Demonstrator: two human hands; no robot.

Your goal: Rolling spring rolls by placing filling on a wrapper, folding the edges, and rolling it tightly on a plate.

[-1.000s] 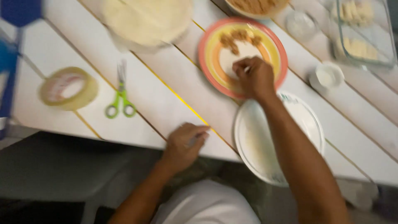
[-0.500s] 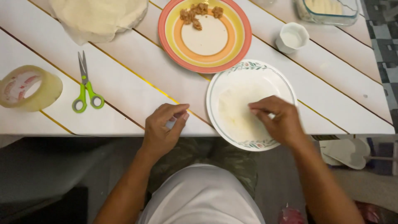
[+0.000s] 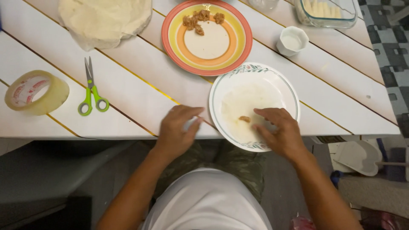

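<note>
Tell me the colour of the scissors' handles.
Bright green, seen in the head view: the scissors lie on the white table.

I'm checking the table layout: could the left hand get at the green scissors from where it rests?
Probably yes: the left hand and the scissors lie on the same table with nothing between them.

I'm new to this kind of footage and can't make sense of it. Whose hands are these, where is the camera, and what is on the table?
The camera sits on a person's head and looks down, so both hands are their own. The left hand rests at the table edge. The right hand lies on a white plate holding a thin pale sheet and a small brown lump. Beyond it are a striped plate with more brown pieces, a small white cup, a glass dish, scissors, a tape roll and a stack of pale wrappers.
</note>
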